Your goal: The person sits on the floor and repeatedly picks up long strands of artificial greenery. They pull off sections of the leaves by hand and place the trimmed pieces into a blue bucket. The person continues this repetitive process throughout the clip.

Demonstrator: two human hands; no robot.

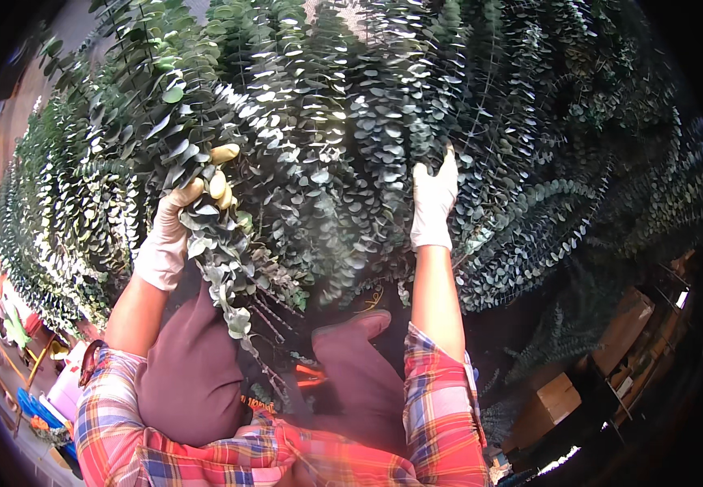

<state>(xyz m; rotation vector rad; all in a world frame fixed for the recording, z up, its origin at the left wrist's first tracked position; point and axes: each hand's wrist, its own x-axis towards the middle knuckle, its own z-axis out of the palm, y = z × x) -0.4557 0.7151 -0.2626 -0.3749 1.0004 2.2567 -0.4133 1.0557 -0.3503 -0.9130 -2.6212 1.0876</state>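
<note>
- At the far left of my view I see a pink object (65, 394) with a blue object (36, 406) just beside it; both are too blurred for me to name.
- Next comes the left hand (174, 213) in a pale glove, its fingers closed around a bunch of leafy stems (223, 272), whose round grey-green leaves rise above the grip while thinner, barer stem ends hang below it.
- Under that bunch I get a dark trouser leg (193, 373), bent at the knee, and further right a shoe (374, 323).
- Across the middle I have a broad, dense mass of foliage (331, 174), the same round-leaved kind, reaching well to both sides of the hands.
- Right of centre, the right hand (436, 193), gloved too, is against the foliage, thumb and one finger pointing up; leaves hide the rest, so I cannot tell whether it grasps a stem.
- At the lower right I make out a cardboard box (560, 398) in shadow.
</note>
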